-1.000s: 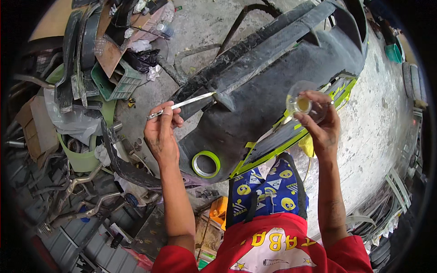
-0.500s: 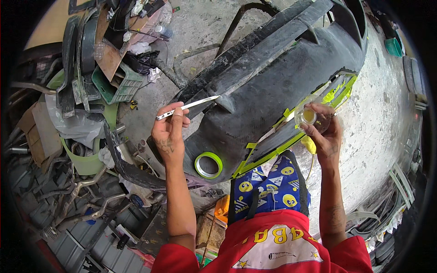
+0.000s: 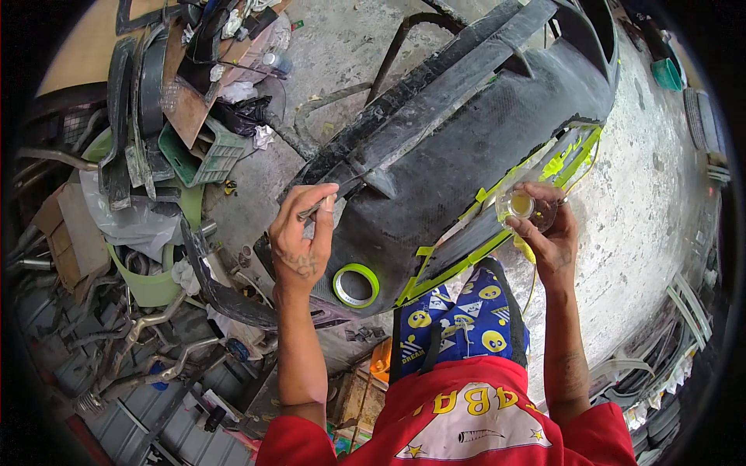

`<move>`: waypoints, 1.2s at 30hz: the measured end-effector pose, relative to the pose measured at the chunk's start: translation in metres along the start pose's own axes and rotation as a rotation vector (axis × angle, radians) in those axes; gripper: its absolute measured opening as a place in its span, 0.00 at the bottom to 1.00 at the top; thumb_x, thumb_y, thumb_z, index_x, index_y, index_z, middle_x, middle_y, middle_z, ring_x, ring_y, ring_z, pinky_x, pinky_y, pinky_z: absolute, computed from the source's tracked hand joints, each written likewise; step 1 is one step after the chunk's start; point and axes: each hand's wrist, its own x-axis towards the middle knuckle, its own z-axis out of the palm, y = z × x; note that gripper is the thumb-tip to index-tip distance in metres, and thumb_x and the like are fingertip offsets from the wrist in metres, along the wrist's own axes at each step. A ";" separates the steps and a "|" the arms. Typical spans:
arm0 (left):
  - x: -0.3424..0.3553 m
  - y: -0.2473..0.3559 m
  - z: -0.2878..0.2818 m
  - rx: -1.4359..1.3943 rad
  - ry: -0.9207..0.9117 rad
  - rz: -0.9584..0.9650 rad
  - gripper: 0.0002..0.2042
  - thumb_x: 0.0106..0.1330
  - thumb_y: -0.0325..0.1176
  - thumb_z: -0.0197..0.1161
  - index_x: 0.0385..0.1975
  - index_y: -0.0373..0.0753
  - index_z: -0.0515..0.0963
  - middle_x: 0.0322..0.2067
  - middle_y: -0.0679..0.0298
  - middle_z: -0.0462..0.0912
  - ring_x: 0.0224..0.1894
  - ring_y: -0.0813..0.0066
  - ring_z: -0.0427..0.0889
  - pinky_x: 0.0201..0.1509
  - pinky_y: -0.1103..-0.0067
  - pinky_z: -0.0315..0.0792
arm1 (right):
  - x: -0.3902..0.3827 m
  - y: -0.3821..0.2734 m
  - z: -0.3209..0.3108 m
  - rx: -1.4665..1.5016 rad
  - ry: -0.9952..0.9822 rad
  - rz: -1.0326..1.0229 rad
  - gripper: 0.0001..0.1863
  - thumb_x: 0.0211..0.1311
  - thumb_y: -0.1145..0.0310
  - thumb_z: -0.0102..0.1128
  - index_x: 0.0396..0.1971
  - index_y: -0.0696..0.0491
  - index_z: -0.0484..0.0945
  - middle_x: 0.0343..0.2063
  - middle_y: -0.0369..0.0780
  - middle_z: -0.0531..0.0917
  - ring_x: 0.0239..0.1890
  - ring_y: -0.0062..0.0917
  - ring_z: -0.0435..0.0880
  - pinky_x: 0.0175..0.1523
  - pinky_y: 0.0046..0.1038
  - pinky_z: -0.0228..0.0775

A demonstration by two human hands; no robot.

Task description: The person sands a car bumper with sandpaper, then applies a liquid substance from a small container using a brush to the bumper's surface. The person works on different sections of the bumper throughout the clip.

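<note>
My left hand is closed round a slim metal knife, its thin blade pointing up and right over a dark car bumper. Between the thumb and fingers of my right hand is a clear round plastic piece with a pale ring about a yellowish centre; its exact kind cannot be told. Bright green masking tape edges the opening on the bumper's near right side. A roll of green tape lies on the bumper's near end, right of my left forearm.
Car parts, cardboard, a green crate and bent metal pipes crowd the left. A yellow object hangs below my right hand beside a thin cord. Tyres stand along the far right on the concrete floor.
My left hand has shifted slightly right and turned, so the knife now shows dark and nearly edge-on instead of bright. My right hand has moved slightly left with the clear round piece.
</note>
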 end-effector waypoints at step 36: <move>0.004 0.006 0.000 0.002 0.034 0.022 0.08 0.72 0.23 0.58 0.45 0.32 0.83 0.37 0.58 0.84 0.34 0.73 0.81 0.40 0.78 0.75 | -0.008 -0.014 -0.001 -0.013 -0.011 0.020 0.24 0.54 0.81 0.75 0.52 0.55 0.77 0.52 0.39 0.78 0.58 0.27 0.78 0.64 0.30 0.68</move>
